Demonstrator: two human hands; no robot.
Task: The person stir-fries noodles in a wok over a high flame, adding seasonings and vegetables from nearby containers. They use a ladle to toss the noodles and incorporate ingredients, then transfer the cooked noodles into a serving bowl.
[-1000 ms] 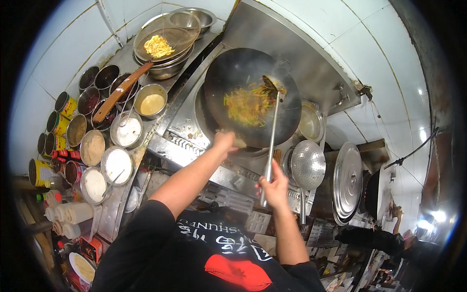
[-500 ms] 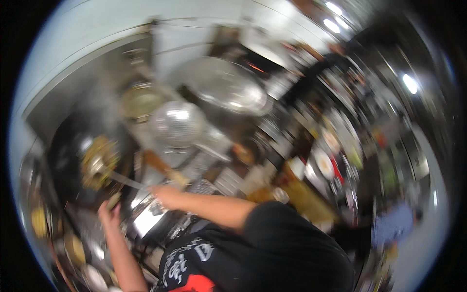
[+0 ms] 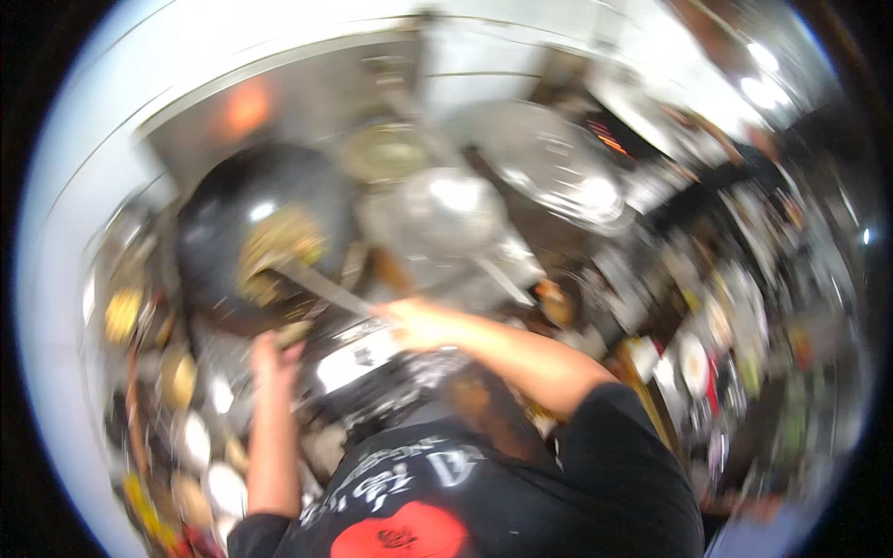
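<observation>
Wok (image 3: 216,223) in the left-centre of the frame, black, round, tilted view, with a heap of yellow-green food (image 3: 284,244) in its middle. Ladle (image 3: 321,288) slants from the food down-right over the wok's rim; its head is in the food, too blurred for detail. Right hand (image 3: 416,324), centre of the frame, is wrapped round the ladle's handle. Left hand (image 3: 276,352), below the wok, has its fingers curled on a pale piece (image 3: 295,332) right by the wok's near rim; cloth or handle, can't tell.

Just right of the wok, upper centre: bowl (image 3: 383,153) with yellowish contents, and a steel strainer (image 3: 453,212), handle pointing down-right. Large shiny lid (image 3: 558,167) further right, upper part of the frame. Steel panel (image 3: 321,79) behind the wok, orange glow on it at upper left. White tiles (image 3: 279,26) along the top.

Left edge: yellow food portion (image 3: 123,314). Lower left: tubs (image 3: 179,377), several with white or pale contents. Black shirt (image 3: 549,493) with red patch, bottom of the frame. Upper right: another person's dark sleeve (image 3: 693,197), blurred. Right side: pale plate (image 3: 693,363) amid clutter, too smeared to sort.
</observation>
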